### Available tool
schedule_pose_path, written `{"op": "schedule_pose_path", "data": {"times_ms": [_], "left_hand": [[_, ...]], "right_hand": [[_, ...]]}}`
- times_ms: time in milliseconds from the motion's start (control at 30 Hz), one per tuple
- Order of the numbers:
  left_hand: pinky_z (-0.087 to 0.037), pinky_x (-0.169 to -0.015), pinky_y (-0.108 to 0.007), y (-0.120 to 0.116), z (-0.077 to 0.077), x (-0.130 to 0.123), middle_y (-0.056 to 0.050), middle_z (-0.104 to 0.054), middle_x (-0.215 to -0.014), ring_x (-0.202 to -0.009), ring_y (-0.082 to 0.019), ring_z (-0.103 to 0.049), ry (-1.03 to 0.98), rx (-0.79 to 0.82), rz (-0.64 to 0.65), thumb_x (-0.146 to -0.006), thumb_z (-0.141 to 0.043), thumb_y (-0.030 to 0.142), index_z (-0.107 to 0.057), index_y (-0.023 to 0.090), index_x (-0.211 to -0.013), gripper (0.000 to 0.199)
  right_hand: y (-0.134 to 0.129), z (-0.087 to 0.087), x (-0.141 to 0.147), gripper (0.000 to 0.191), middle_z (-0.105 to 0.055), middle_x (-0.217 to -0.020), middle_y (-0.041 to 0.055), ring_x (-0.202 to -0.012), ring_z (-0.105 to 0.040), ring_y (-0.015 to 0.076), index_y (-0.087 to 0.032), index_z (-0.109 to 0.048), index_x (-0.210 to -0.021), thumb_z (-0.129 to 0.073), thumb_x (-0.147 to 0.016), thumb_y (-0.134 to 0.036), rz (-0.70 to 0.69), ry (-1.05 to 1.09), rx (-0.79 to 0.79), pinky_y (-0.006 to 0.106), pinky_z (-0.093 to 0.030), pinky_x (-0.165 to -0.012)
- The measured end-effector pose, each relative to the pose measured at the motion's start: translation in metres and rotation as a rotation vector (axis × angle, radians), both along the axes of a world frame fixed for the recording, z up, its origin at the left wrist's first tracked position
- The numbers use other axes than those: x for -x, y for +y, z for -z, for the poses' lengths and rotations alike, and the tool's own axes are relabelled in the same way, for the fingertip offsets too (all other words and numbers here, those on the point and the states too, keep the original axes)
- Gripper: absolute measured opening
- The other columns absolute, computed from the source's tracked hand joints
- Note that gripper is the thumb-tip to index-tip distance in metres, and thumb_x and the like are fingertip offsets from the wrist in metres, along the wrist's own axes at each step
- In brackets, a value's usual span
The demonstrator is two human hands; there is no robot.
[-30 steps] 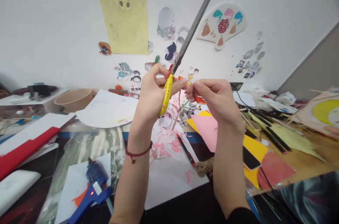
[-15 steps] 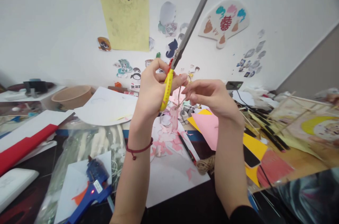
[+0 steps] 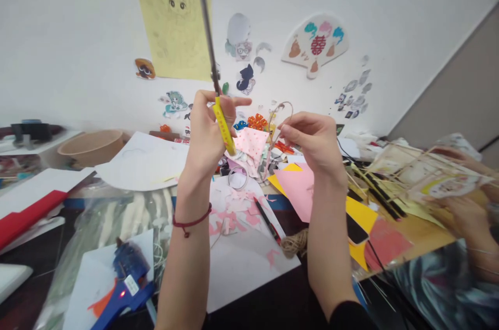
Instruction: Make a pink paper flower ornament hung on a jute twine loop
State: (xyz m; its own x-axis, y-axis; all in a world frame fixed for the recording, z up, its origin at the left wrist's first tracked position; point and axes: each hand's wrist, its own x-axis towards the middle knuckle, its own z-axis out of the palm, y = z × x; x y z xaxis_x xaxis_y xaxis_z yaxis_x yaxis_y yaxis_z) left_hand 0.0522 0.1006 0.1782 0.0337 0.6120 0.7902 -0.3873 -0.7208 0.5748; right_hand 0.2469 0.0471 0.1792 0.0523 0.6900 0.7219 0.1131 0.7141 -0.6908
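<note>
Raised at the centre left, my left hand (image 3: pixel 208 130) has the yellow-handled scissors (image 3: pixel 223 124) in its grip, their long blades pointing up. A finger of that hand stretches to the right. My right hand (image 3: pixel 312 135) pinches a thin twine loop (image 3: pixel 286 105) between thumb and fingertips, and a narrow pink piece (image 3: pixel 268 161) seems to hang below it. Under the hands lie pink scraps (image 3: pixel 234 218) on white paper (image 3: pixel 241 278). A clear ring of tape (image 3: pixel 238 177) sits at the paper's back edge.
A blue glue gun (image 3: pixel 128 288) with a lit red light lies at the lower left. Right of the paper are a twine ball (image 3: pixel 294 243), a pen (image 3: pixel 267 220) and pink sheets (image 3: pixel 294 192). Another person's hands (image 3: pixel 463 215) hold a wooden-framed piece (image 3: pixel 429 174) at the far right.
My hands have moved apart. The scissors have swung from leaning right to nearly upright, and the twine is now only at my right hand. The other person's hands have come into view.
</note>
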Motion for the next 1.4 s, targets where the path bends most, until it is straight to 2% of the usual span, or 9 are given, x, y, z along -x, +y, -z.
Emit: {"op": "schedule_pose_path", "data": {"times_ms": [167, 267, 333, 433, 567, 700, 1033, 1267, 1400], "left_hand": [[-0.051, -0.069, -0.033, 0.005, 0.001, 0.003, -0.007, -0.065, -0.111, -0.108, -0.020, -0.066, -0.061, -0.059, -0.099, -0.077, -0.063, 0.078, -0.040, 0.025, -0.093, 0.060], [-0.053, -0.078, -0.036, 0.005, 0.002, 0.005, -0.006, -0.063, -0.107, -0.096, -0.017, -0.067, -0.024, -0.023, -0.155, -0.077, -0.060, 0.079, -0.040, 0.024, -0.092, 0.060], [-0.053, -0.074, -0.035, 0.004, 0.002, 0.005, -0.007, -0.066, -0.105, -0.081, -0.015, -0.065, 0.012, 0.039, -0.141, -0.085, -0.054, 0.075, -0.042, 0.024, -0.095, 0.054], [-0.051, -0.065, -0.030, 0.005, 0.004, 0.001, -0.005, -0.068, -0.098, -0.067, -0.012, -0.061, 0.033, 0.100, -0.087, -0.088, -0.063, 0.064, -0.044, 0.024, -0.096, 0.045], [-0.050, -0.064, -0.027, 0.008, 0.008, -0.006, 0.000, -0.068, -0.086, -0.072, -0.013, -0.064, 0.053, 0.114, 0.079, -0.079, -0.082, 0.045, -0.045, 0.024, -0.090, 0.044], [-0.054, -0.071, -0.028, 0.008, 0.011, -0.011, 0.000, -0.071, -0.087, -0.079, -0.014, -0.068, 0.148, 0.087, 0.210, -0.076, -0.085, 0.037, -0.044, 0.023, -0.090, 0.045], [-0.053, -0.069, -0.028, 0.008, 0.013, -0.022, 0.002, -0.069, -0.081, -0.074, -0.012, -0.065, 0.180, 0.066, 0.195, -0.075, -0.084, 0.028, -0.042, 0.024, -0.086, 0.044], [-0.049, -0.058, -0.027, 0.001, 0.009, -0.015, 0.003, -0.066, -0.073, -0.063, -0.012, -0.062, 0.194, 0.086, 0.206, -0.075, -0.085, 0.029, -0.044, 0.024, -0.086, 0.043], [-0.048, -0.058, -0.026, -0.003, 0.006, -0.011, 0.003, -0.066, -0.072, -0.062, -0.012, -0.061, 0.220, 0.060, 0.200, -0.076, -0.085, 0.031, -0.045, 0.024, -0.084, 0.041]], "right_hand": [[0.009, 0.004, -0.012, 0.015, -0.070, -0.062, -0.0020, -0.049, -0.055, 0.0068, -0.023, -0.079, -0.076, -0.089, -0.071, -0.033, 0.036, 0.008, -0.004, 0.021, -0.044, -0.045], [0.014, 0.006, -0.015, 0.015, -0.071, -0.063, -0.0017, -0.050, -0.056, 0.0068, -0.023, -0.079, -0.076, -0.089, -0.071, -0.033, 0.045, 0.012, -0.006, 0.021, -0.044, -0.046], [0.016, 0.007, -0.015, 0.015, -0.070, -0.063, -0.0018, -0.049, -0.056, 0.0066, -0.022, -0.079, -0.076, -0.089, -0.071, -0.033, 0.053, 0.013, -0.007, 0.021, -0.044, -0.047], [0.019, 0.008, -0.011, 0.017, -0.068, -0.061, -0.0023, -0.049, -0.054, 0.0064, -0.022, -0.078, -0.075, -0.089, -0.070, -0.033, 0.060, 0.021, -0.006, 0.021, -0.042, -0.046], [0.022, 0.009, -0.005, 0.020, -0.066, -0.059, -0.0033, -0.047, -0.051, 0.0065, -0.022, -0.076, -0.073, -0.089, -0.069, -0.036, 0.093, 0.037, -0.003, 0.022, -0.039, -0.044], [0.021, 0.008, 0.003, 0.020, -0.064, -0.058, -0.0035, -0.047, -0.050, 0.0069, -0.021, -0.075, -0.072, -0.088, -0.070, -0.037, 0.150, 0.040, -0.012, 0.023, -0.039, -0.044], [0.013, 0.005, 0.012, 0.016, -0.061, -0.057, -0.0039, -0.048, -0.050, 0.0075, -0.021, -0.074, -0.072, -0.085, -0.075, -0.034, 0.149, 0.016, -0.035, 0.023, -0.041, -0.045], [0.011, 0.003, 0.016, 0.023, -0.066, -0.067, -0.0024, -0.053, -0.051, 0.0081, -0.024, -0.079, -0.096, -0.082, -0.079, -0.040, 0.123, -0.048, 0.058, 0.024, -0.043, -0.050], [0.007, 0.003, 0.024, 0.015, -0.066, -0.071, -0.0018, -0.053, -0.049, 0.0079, -0.025, -0.079, -0.088, -0.081, -0.080, -0.038, 0.144, -0.026, 0.007, 0.025, -0.040, -0.048]]}}
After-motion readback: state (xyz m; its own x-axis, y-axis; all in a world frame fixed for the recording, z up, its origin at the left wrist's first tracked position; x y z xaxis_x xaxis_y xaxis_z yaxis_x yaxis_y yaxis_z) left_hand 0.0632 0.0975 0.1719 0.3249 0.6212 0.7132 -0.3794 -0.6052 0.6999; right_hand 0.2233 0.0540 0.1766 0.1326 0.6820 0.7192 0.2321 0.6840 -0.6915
